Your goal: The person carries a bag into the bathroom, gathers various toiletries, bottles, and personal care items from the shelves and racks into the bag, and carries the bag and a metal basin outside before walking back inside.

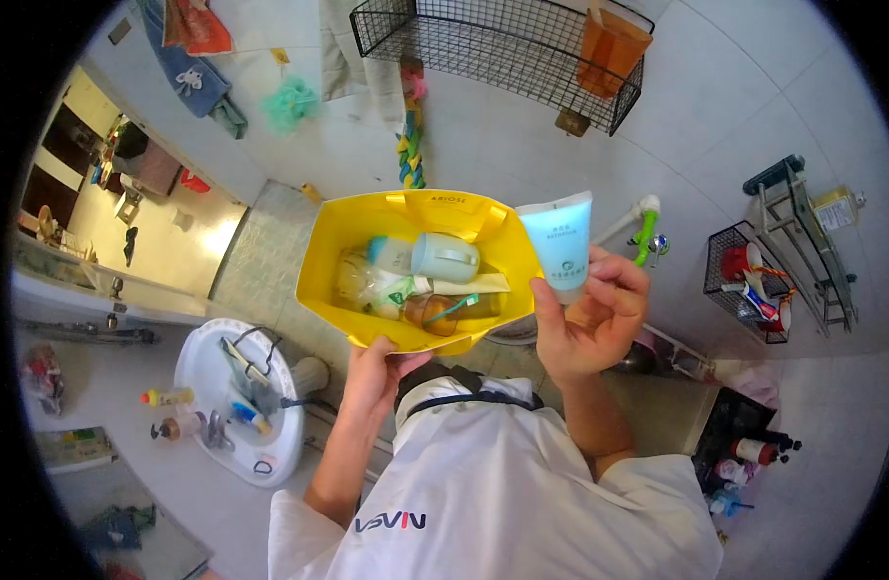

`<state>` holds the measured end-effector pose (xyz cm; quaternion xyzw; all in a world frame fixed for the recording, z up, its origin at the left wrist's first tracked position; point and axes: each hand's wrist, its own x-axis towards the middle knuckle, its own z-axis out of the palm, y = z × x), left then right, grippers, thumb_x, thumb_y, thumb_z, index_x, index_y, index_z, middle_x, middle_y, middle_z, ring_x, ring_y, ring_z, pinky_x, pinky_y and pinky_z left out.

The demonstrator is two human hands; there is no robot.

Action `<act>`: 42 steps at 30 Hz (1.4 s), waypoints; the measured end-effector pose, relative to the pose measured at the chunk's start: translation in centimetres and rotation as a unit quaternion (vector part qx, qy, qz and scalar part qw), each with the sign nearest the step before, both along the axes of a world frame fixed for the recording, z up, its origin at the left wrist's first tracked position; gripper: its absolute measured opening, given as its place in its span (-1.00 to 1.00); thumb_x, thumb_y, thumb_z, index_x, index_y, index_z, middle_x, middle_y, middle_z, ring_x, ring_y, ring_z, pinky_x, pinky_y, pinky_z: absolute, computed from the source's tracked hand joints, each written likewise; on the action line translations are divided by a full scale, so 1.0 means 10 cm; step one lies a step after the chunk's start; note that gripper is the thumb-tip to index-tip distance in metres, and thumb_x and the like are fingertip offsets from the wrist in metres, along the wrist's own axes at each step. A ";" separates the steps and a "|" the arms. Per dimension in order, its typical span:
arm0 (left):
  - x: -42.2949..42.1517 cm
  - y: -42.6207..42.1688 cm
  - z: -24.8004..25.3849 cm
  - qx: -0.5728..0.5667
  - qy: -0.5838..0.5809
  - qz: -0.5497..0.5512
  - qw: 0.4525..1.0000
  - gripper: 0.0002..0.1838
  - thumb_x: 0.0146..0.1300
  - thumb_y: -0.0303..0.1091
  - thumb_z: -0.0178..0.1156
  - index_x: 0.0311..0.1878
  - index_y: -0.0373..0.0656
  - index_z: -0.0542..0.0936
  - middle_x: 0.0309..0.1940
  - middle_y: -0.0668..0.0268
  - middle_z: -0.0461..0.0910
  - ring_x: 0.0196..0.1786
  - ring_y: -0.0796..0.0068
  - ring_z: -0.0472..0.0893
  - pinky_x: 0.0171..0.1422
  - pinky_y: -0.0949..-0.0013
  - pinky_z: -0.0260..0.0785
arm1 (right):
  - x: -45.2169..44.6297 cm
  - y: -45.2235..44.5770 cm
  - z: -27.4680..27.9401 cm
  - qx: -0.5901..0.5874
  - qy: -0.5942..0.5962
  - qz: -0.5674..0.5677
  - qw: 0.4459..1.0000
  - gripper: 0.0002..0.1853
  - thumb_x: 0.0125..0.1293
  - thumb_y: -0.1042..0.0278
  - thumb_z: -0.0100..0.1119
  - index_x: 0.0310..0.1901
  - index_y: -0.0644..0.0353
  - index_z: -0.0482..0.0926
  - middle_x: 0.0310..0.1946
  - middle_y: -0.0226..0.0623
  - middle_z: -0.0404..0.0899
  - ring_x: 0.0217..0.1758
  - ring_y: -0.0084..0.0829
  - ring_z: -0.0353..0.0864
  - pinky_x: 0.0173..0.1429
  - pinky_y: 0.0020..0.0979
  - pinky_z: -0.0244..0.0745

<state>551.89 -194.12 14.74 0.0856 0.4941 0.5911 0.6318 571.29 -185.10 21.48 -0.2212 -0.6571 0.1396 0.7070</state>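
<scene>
My right hand [594, 314] pinches a pale blue squeeze tube [560, 242] by its cap end, with the flat crimped end up. The tube is just right of a yellow bag [333, 227], whose wide mouth faces me. My left hand [375, 372] grips the bag's near edge from below, its fingers partly hidden. Inside the bag lie a light blue mug [444, 257], a brown bottle [430, 311], a white tube [473, 284] and a clear plastic-wrapped item [355, 277]. What lies beneath them is hidden.
A white washbasin [288, 440] with bottles stands at left. A black wire basket [483, 43] holding an orange paper bag [609, 53] hangs on the wall ahead. Right are a green-handled tap [647, 237], a metal rack [802, 246] and another wire basket [729, 242]. A doorway opens far left.
</scene>
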 end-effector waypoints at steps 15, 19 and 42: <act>-0.03 0.01 -0.03 0.001 -0.007 -0.010 1.000 -0.51 0.09 -0.56 -0.06 0.15 -0.37 0.23 -0.05 -0.01 0.46 -0.14 0.11 0.61 -0.15 0.23 0.63 | -0.01 0.05 0.07 -0.504 0.286 0.377 0.723 -0.61 0.44 0.07 -0.21 0.07 0.21 0.29 -0.21 -0.19 0.48 -0.22 -0.42 0.49 -0.15 -0.39 0.50; -0.03 0.02 0.00 0.002 0.002 -0.011 1.000 -0.53 0.11 -0.55 -0.06 0.15 -0.37 0.23 -0.06 0.00 0.47 -0.14 0.15 0.61 -0.17 0.26 0.63 | -0.03 0.04 0.07 -0.475 0.260 0.378 0.751 -0.61 0.42 0.10 -0.16 0.10 0.21 0.27 -0.18 -0.21 0.47 -0.21 -0.43 0.48 -0.10 -0.39 0.47; -0.10 0.04 -0.06 -0.009 -0.005 -0.038 0.999 -0.49 0.10 -0.57 -0.08 0.18 -0.38 0.18 -0.01 -0.02 0.44 -0.10 0.07 0.59 -0.11 0.18 0.61 | -0.07 -0.03 -0.01 -0.403 0.253 0.402 0.782 -0.55 0.39 0.22 -0.05 0.22 0.23 0.18 -0.05 -0.10 0.48 -0.11 -0.40 0.54 0.05 -0.29 0.47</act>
